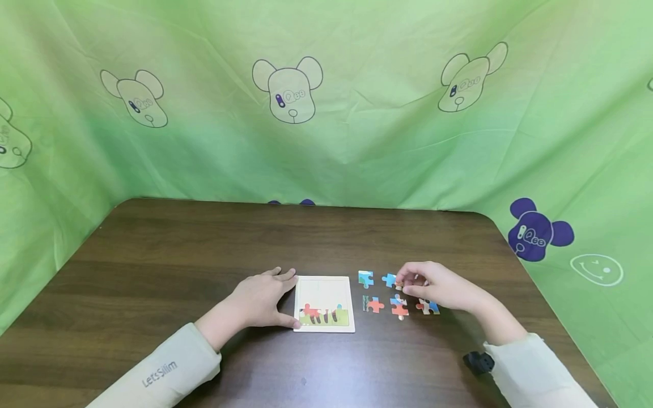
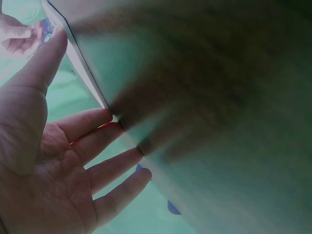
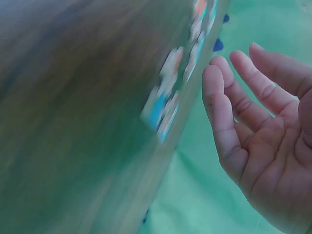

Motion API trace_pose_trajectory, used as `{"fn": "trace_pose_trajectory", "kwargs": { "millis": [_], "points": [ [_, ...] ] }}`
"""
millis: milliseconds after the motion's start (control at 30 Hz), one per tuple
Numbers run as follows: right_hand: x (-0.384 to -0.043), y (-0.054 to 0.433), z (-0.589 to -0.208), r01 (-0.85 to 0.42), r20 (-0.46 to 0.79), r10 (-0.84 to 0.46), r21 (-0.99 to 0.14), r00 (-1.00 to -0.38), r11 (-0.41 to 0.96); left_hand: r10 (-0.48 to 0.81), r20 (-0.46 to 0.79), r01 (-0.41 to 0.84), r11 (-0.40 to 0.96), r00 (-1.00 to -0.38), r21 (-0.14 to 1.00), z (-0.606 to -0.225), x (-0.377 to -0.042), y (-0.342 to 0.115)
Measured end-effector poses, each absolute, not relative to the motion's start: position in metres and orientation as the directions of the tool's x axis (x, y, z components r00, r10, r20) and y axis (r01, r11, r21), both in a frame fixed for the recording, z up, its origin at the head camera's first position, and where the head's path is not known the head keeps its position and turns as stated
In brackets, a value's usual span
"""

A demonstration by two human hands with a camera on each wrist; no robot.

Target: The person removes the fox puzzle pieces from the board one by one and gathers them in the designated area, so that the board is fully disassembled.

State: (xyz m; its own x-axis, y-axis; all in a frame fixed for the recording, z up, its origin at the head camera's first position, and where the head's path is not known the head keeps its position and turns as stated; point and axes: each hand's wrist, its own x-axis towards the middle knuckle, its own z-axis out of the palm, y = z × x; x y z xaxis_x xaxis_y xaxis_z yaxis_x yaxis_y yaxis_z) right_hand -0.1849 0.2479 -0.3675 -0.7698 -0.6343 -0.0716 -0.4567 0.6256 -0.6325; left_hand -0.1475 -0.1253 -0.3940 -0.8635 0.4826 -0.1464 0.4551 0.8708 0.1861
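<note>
Beside the left edge of a pale puzzle board (image 1: 323, 292) is my left hand (image 1: 262, 300), its thumb at the lower corner and its fingertips near the upper one. The fingers look straight and spread in the left wrist view. Pieces showing striped legs on green ground fill the board's lower part. My right hand (image 1: 433, 284) is over the loose pieces, fingertips overlapping a small brownish puzzle piece (image 1: 399, 286) in the head view. Thumb and fingers stand apart with nothing between them in the right wrist view (image 3: 263, 131).
Around the right hand lie several puzzle pieces: a blue-green one (image 1: 365, 279), a blue one (image 1: 389, 280), a red one (image 1: 374, 305), a red-and-blue one (image 1: 399, 307) and a white-and-blue one (image 1: 428, 306). A green printed cloth (image 1: 326, 153) surrounds the dark wooden table (image 1: 219, 243).
</note>
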Motion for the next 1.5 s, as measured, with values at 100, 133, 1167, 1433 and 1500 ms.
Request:
{"fn": "trace_pose_trajectory", "kwargs": {
  "millis": [100,133,1167,1433,1500],
  "points": [
    [-0.188,0.233,-0.365,-0.458,-0.086,-0.639,-0.626,-0.764,0.632,0.482,-0.144,0.454,0.871,-0.865,0.188,-0.393,-0.147,-0.125],
    [-0.188,0.228,-0.364,-0.46,-0.089,-0.641,-0.623,-0.762,0.633,0.481,-0.143,0.454,0.871,-0.865,0.188,-0.393,-0.147,-0.125],
    [-0.189,0.099,-0.372,-0.602,-0.184,-0.831,-0.61,-0.525,0.515,0.474,-0.134,0.445,0.873,-0.87,0.2,-0.395,-0.147,-0.126],
    [-0.187,0.089,-0.377,-0.619,-0.2,-0.84,-0.593,-0.505,0.514,0.486,-0.117,0.459,0.866,-0.866,0.199,-0.396,-0.147,-0.127],
    [-0.186,0.088,-0.378,-0.632,-0.195,-0.842,-0.581,-0.503,0.512,0.487,-0.117,0.46,0.866,-0.866,0.198,-0.396,-0.147,-0.127]
  ]
}}
